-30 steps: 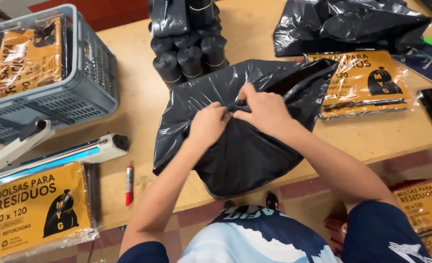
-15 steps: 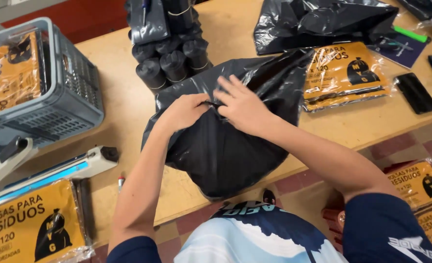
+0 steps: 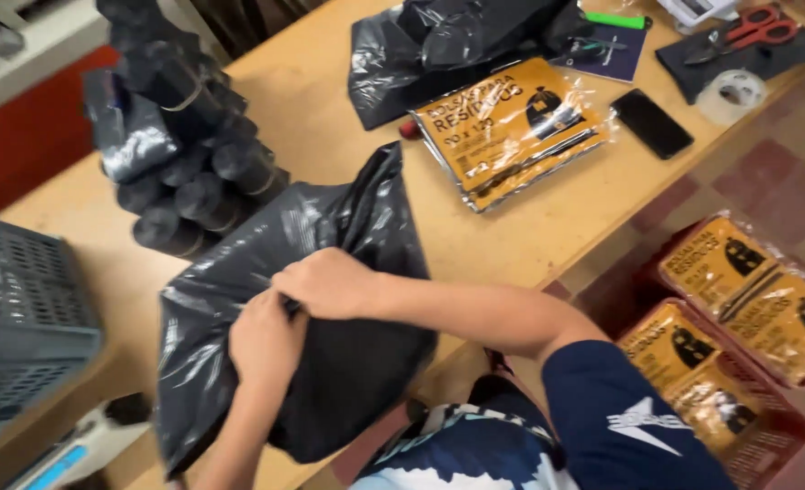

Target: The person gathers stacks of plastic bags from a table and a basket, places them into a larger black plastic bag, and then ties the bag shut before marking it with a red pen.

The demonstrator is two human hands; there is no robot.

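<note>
A long pale wooden worktable (image 3: 330, 109) carries everything. Largest on it is the glossy black plastic refuse bag (image 3: 348, 363), which lies at the near edge and sags partly over it, straight in front of the person. Both hands are closed on its gathered plastic near the middle: the left hand (image 3: 265, 343) grips a fold from below, and the right hand (image 3: 330, 283) clamps down from above, apparently to bunch the film flat, though the fingers are partly hidden. Behind stands a stack of rolled black bags (image 3: 189, 154), banded so they stay tight. A grey plastic crate (image 3: 21, 308) sits left; an orange packet of bags (image 3: 511, 127) lies flat to the right, beside a black phone (image 3: 652, 122).
</note>
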